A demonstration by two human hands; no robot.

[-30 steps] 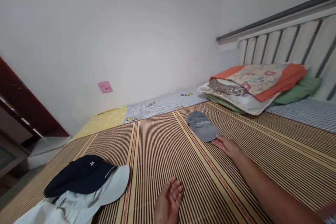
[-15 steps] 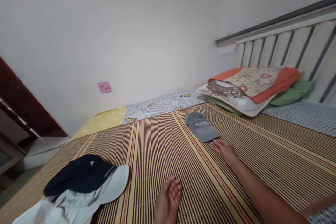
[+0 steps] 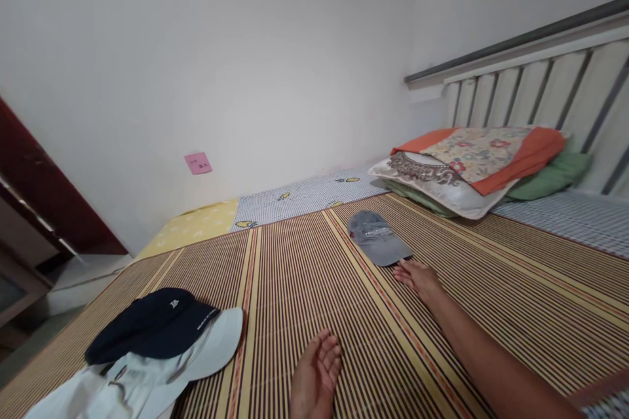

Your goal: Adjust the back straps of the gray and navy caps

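Observation:
A grey baseball cap (image 3: 376, 239) with light lettering lies on the striped mat (image 3: 289, 275), its brim toward me. My right hand (image 3: 417, 277) rests at the brim's edge, fingers stretched out and palm partly up; the fingertips meet or nearly meet the brim, and no grip shows. Nearer to me, my left hand (image 3: 317, 373) is held palm up over the mat with loosely bent fingers and nothing in it. To its left, a navy cap (image 3: 152, 324) sits on top of a white cap (image 3: 211, 350). At least one more pale cap (image 3: 73, 399) lies at the lower left, partly cut off.
Stacked pillows (image 3: 442, 173) with an orange floral cover (image 3: 491, 150) lie by the slatted headboard (image 3: 531, 88). A checked sheet (image 3: 304, 200) and yellow cloth (image 3: 196, 226) border the white wall (image 3: 275, 78). A pink note (image 3: 198, 163) is on the wall. A dark red door frame (image 3: 54, 190) stands left.

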